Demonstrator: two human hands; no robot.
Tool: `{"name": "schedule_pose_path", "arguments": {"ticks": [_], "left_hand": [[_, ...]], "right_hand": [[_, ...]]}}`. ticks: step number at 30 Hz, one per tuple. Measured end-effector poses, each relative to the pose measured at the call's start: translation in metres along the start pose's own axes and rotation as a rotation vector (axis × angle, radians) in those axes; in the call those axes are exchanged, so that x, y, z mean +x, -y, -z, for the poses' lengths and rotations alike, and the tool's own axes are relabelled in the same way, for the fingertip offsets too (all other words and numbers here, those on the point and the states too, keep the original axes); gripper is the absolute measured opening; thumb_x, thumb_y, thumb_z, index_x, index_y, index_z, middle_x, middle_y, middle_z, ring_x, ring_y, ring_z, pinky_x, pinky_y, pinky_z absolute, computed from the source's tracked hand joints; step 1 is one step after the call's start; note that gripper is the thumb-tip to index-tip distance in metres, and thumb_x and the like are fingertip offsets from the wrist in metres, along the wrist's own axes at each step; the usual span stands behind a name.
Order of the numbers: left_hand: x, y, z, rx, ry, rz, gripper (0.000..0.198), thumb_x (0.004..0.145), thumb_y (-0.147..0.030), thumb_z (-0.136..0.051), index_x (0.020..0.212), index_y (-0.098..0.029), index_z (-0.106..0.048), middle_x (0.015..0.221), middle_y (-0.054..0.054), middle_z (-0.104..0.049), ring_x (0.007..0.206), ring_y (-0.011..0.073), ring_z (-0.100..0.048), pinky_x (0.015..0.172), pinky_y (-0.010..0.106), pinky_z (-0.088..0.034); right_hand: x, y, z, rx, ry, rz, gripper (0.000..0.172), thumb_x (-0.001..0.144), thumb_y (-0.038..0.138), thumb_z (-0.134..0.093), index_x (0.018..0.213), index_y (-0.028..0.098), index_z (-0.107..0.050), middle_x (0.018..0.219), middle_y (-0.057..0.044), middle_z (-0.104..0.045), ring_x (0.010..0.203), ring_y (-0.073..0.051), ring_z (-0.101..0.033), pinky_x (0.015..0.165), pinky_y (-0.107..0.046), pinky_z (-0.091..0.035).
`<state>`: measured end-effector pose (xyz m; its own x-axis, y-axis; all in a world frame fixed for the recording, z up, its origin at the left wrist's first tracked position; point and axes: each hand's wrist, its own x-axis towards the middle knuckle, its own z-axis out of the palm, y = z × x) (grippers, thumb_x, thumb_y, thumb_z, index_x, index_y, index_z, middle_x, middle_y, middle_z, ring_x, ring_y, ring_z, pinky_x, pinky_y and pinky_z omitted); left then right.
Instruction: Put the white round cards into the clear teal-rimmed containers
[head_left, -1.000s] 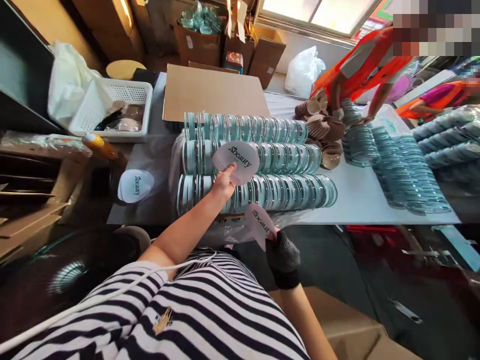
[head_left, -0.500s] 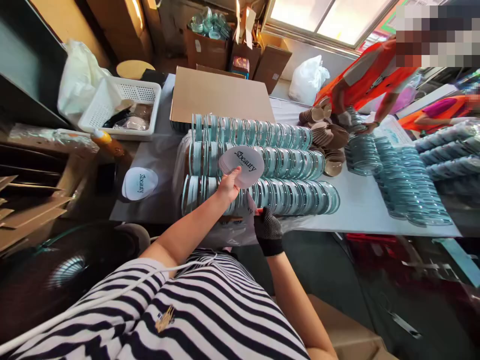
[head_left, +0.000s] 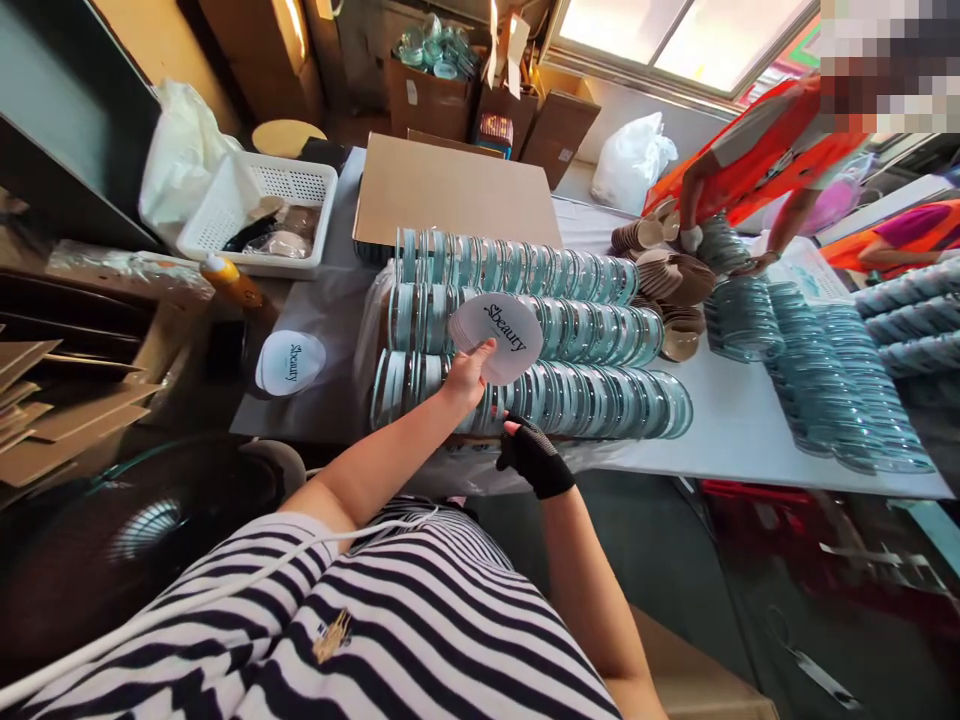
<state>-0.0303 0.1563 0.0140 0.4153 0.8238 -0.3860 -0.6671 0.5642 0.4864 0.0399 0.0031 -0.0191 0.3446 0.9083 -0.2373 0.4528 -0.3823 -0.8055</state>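
Observation:
My left hand [head_left: 466, 380] grips a fanned stack of rounded white cards [head_left: 501, 340] printed "beauty", its thumb on top. Below and to the right, my right hand [head_left: 532, 455] wears a black fingerless glove. Its index finger and thumb are apart, with nothing visible between them, close to the front row of clear round glass pieces [head_left: 600, 398]. These stand on edge in three packed rows, with pale discs showing among them. Part of the middle row is hidden behind the cards. Another small stack of printed cards [head_left: 291, 362] lies on the table at the left.
A cardboard sheet [head_left: 457, 190] lies behind the rows. White basket [head_left: 324, 215] and orange bottle [head_left: 232, 280] are at left. A person in an orange vest [head_left: 780, 160] handles glass pieces beside brown discs [head_left: 679, 275] at right; more glass stacks [head_left: 840, 380] stand there.
The card in my right hand is gone from its fingers, and that hand has turned and its fingers have opened. My left hand still holds its stack. The view has shifted slightly.

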Motion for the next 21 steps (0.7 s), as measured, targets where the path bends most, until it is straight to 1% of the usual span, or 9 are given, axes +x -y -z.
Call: {"name": "schedule_pose_path", "arguments": {"ticks": [2, 4, 6, 8, 10, 12, 16, 19, 21], "left_hand": [[-0.001, 0.003, -0.001, 0.039, 0.036, -0.036, 0.035, 0.066, -0.017, -0.083, 0.100, -0.015, -0.072, 0.097, 0.008, -0.077, 0.106, 0.0236, -0.069, 0.103, 0.040, -0.047], [-0.005, 0.007, -0.001, 0.088, 0.066, -0.093, 0.037, 0.065, -0.016, -0.083, 0.100, -0.016, -0.073, 0.094, 0.006, -0.077, 0.104, 0.0233, -0.069, 0.102, 0.039, -0.047], [-0.011, 0.011, 0.001, 0.143, 0.073, -0.138, 0.035, 0.064, -0.015, -0.082, 0.098, -0.017, -0.074, 0.089, 0.004, -0.077, 0.098, 0.0226, -0.070, 0.100, 0.038, -0.048], [-0.019, 0.014, 0.004, 0.201, 0.082, -0.161, 0.028, 0.065, -0.015, -0.080, 0.092, -0.017, -0.075, 0.086, 0.004, -0.077, 0.093, 0.0221, -0.070, 0.097, 0.037, -0.049], [-0.027, 0.017, 0.008, 0.242, 0.095, -0.165, 0.020, 0.067, -0.016, -0.079, 0.087, -0.016, -0.076, 0.086, 0.005, -0.077, 0.091, 0.0222, -0.070, 0.096, 0.036, -0.050], [-0.034, 0.017, 0.011, 0.263, 0.112, -0.163, 0.017, 0.068, -0.018, -0.079, 0.085, -0.016, -0.076, 0.087, 0.006, -0.076, 0.093, 0.0233, -0.070, 0.096, 0.037, -0.050], [-0.040, 0.012, 0.011, 0.289, 0.131, -0.155, 0.020, 0.066, -0.019, -0.081, 0.085, -0.015, -0.076, 0.089, 0.008, -0.076, 0.099, 0.0272, -0.070, 0.097, 0.039, -0.050], [-0.045, 0.009, 0.009, 0.297, 0.086, -0.119, 0.020, 0.068, -0.019, -0.081, 0.087, -0.014, -0.076, 0.091, 0.009, -0.076, 0.098, 0.0288, -0.070, 0.095, 0.042, -0.052], [-0.049, 0.009, 0.008, 0.300, 0.060, -0.080, 0.016, 0.071, -0.017, -0.078, 0.086, -0.012, -0.076, 0.089, 0.009, -0.076, 0.096, 0.0290, -0.071, 0.093, 0.044, -0.052]], "right_hand": [[0.008, 0.006, 0.016, -0.012, -0.104, 0.023, 0.049, 0.095, 0.041, -0.035, 0.115, 0.008, -0.065, 0.060, -0.004, -0.060, 0.052, -0.014, -0.056, 0.060, -0.029, -0.049], [0.019, 0.016, 0.033, -0.139, -0.388, 0.097, 0.052, 0.094, 0.047, -0.039, 0.124, 0.011, -0.061, 0.090, -0.014, -0.070, 0.079, -0.020, -0.066, 0.074, -0.034, -0.053], [0.029, 0.028, 0.046, -0.255, -0.611, 0.202, 0.059, 0.094, 0.050, -0.039, 0.138, 0.012, -0.049, 0.126, -0.020, -0.062, 0.112, -0.024, -0.061, 0.091, -0.039, -0.051], [0.034, 0.039, 0.050, -0.370, -0.645, 0.313, 0.061, 0.095, 0.051, -0.039, 0.142, 0.013, -0.045, 0.144, -0.021, -0.047, 0.133, -0.027, -0.047, 0.104, -0.045, -0.044], [0.033, 0.047, 0.044, -0.480, -0.617, 0.439, 0.054, 0.096, 0.049, -0.039, 0.136, 0.016, -0.053, 0.150, -0.019, -0.040, 0.142, -0.027, -0.036, 0.111, -0.049, -0.037], [0.028, 0.050, 0.035, -0.499, -0.656, 0.525, 0.053, 0.096, 0.048, -0.040, 0.137, 0.017, -0.052, 0.152, -0.018, -0.037, 0.144, -0.027, -0.032, 0.114, -0.051, -0.034], [0.019, 0.045, 0.030, -0.416, -0.849, 0.435, 0.064, 0.095, 0.049, -0.042, 0.148, 0.014, -0.035, 0.152, -0.022, -0.034, 0.144, -0.029, -0.032, 0.110, -0.053, -0.038], [0.015, 0.047, 0.031, -0.481, -0.830, 0.448, 0.052, 0.096, 0.043, -0.039, 0.142, 0.019, -0.046, 0.153, -0.018, -0.035, 0.144, -0.028, -0.031, 0.109, -0.053, -0.039], [0.016, 0.052, 0.028, -0.505, -0.756, 0.490, 0.046, 0.095, 0.041, -0.039, 0.132, 0.019, -0.055, 0.145, -0.016, -0.046, 0.138, -0.028, -0.041, 0.106, -0.050, -0.042]]}}
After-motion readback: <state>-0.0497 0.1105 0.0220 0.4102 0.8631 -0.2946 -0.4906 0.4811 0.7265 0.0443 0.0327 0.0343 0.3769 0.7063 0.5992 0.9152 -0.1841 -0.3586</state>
